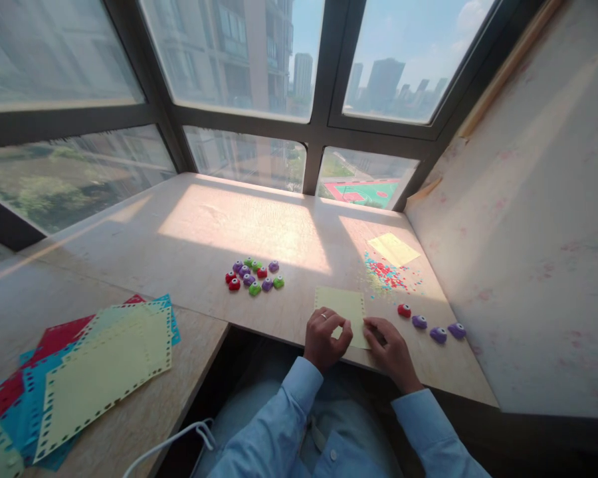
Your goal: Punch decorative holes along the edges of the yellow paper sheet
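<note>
**Pale yellow paper sheet held at the near edge of a window ledge**

A pale yellow paper sheet (346,312), thin, matte and roughly rectangular, is pinched at its near end between both hands. The left hand (326,342) is curled closed on the sheet's near left corner, a ring being seen on one finger. The right hand (389,348) is closed on the near right corner, fingertips pressed to the paper. Both wrists are covered by light blue shirt sleeves (289,411). The sheet lies flat on the ledge (204,232), at its near edge, right of the middle.

The ledge is a broad slab of pale, stone-like finish, partly sunlit. Just right of the right hand, a row of four small rounded plastic punches (431,326), one red and three purple, is set along the near right corner. Beyond the sheet, a scatter of tiny red, blue and green paper bits (386,273) is spread, with a second yellow sheet (393,249) lying behind it. Toward the middle of the ledge, a cluster of punches (254,275) in red, purple and green is grouped, well apart from the hands.

On a lower surface to the left, a fanned stack of punched sheets (90,372), yellow, blue and red with perforated borders, is laid. A white cord (179,438) is seen below it.
</note>
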Motion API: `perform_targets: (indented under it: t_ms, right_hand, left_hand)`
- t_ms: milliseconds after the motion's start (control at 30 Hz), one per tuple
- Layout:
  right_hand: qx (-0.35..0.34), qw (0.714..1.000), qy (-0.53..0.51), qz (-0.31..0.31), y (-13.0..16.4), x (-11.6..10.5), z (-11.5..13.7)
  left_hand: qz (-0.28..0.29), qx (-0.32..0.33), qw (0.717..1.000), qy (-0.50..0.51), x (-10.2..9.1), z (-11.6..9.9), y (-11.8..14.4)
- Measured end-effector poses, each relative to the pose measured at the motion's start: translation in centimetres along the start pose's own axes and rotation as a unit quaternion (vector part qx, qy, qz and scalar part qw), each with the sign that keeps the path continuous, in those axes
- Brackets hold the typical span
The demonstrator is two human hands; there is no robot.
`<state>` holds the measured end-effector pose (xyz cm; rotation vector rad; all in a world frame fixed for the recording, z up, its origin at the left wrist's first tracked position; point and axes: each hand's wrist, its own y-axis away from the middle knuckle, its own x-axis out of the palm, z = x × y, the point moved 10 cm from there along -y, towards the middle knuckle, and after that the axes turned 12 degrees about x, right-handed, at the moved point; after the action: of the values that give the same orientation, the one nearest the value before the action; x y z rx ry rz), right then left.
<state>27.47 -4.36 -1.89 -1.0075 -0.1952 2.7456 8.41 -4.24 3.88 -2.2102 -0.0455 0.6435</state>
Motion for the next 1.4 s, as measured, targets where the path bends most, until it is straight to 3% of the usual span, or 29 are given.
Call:
perform_targets:
  t_ms: [67,133,200,267,367,467,733,867,933,1100,1267,1400]
  right_hand:
    - [0.012,1.000,-0.013,0.003,0.0,0.0,-0.2]
    - [0.028,0.999,-0.031,0.004,0.0,-0.2,-0.3]
    - [0.045,0.998,-0.047,0.003,0.1,-0.3,-0.4]
    - [0.060,0.997,-0.057,0.001,0.1,-0.5,-0.5]
    - [0.074,0.995,-0.067,-0.004,0.0,-0.7,-0.5]
    - [0.080,0.994,-0.072,-0.008,0.0,-0.9,-0.5]
    - [0.093,0.993,-0.073,-0.014,0.1,-1.1,-0.7]
    - [0.104,0.992,-0.078,-0.009,0.0,-1.0,-1.1]
    - [0.105,0.991,-0.083,-0.008,0.0,-1.0,-1.1]
    - [0.101,0.991,-0.083,-0.010,0.1,-1.0,-1.0]
    - [0.099,0.992,-0.079,-0.009,0.1,-1.0,-1.0]
    - [0.095,0.992,-0.079,-0.010,0.1,-1.1,-0.8]
  left_hand:
    - [-0.030,-0.039,0.999,-0.015,-2.2,1.9,-0.1]
    - [-0.056,-0.109,0.991,-0.057,-4.8,5.1,-0.1]
    - [-0.050,-0.166,0.977,-0.125,-7.3,8.2,-0.4]
    - [-0.002,-0.173,0.971,-0.164,-8.3,10.2,-1.0]
    - [0.075,-0.156,0.970,-0.169,-8.1,11.6,-1.4]
    - [0.107,-0.140,0.966,-0.191,-7.6,11.9,-1.4]
    - [0.081,-0.149,0.965,-0.198,-8.1,10.5,-1.6]
    - [0.199,-0.136,0.962,-0.124,-4.6,8.7,0.0]
    - [0.230,-0.145,0.957,-0.104,-3.4,8.3,1.0]
    - [0.259,-0.134,0.948,-0.128,-2.2,7.9,1.9]
    - [0.313,-0.062,0.925,-0.204,-1.1,7.0,1.6]
    - [0.342,-0.016,0.917,-0.206,-0.2,6.5,1.6]
